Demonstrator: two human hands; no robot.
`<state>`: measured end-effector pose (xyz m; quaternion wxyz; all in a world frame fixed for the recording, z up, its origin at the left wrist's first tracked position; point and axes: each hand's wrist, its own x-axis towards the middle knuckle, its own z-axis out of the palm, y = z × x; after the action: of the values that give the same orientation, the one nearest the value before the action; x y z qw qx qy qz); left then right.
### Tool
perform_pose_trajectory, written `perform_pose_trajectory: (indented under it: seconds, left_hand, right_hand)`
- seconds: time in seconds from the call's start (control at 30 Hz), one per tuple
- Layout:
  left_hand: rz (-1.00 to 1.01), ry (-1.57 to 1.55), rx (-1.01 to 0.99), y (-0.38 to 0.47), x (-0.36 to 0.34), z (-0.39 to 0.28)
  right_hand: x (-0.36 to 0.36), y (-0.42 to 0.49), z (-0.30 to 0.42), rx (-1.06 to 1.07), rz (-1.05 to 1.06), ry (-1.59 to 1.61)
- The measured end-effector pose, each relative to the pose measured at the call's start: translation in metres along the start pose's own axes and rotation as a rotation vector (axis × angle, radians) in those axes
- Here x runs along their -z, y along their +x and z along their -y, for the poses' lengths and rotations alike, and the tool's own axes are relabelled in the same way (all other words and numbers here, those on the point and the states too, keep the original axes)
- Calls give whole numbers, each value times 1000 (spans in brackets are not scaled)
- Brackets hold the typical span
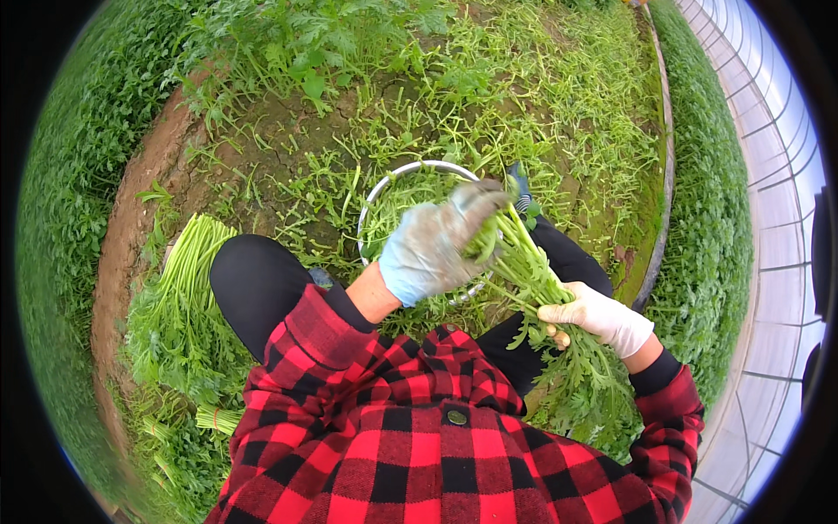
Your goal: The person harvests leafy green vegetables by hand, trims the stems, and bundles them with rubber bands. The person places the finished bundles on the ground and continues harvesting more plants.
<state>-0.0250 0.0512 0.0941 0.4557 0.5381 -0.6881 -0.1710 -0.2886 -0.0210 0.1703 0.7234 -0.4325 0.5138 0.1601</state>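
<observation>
In my right hand (592,318), which wears a thin pale glove, is a bunch of leafy greens (540,278) with serrated leaves. Its pale stems point up and left, while the leaves hang below my fist. My left hand (435,242), in a soiled light-blue glove, is blurred at the stem end. Its fingers curl around some green leaves, partly hidden by the hand. Under it stands a round basin with a metal rim (425,165), holding loose leaves and stem pieces (402,206). The hand and bunch cover part of the basin.
Beside my left knee lies a large pile of greens (190,308), stems together. Several banded bundles (219,419) lie behind it. Cut stems (589,98) litter the soil, and standing plants (321,46) grow ahead. A narrow raised edging (664,131) runs along the right.
</observation>
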Motion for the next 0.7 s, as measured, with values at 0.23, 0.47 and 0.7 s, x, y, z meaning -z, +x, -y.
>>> perform_pose_trajectory:
  seconds: [0.23, 0.47, 0.7]
  left_hand:
    - [-21, -137, -221, -6, -35, 2]
    - [-471, -415, 513, 2, 9, 54]
    - [-276, 190, 142, -10, -35, 12]
  right_hand:
    - [-11, 9, 2, -4, 45, -35]
    - [-8, 2, -3, 57, 15, 39]
    - [-12, 12, -6, 121, -53, -39]
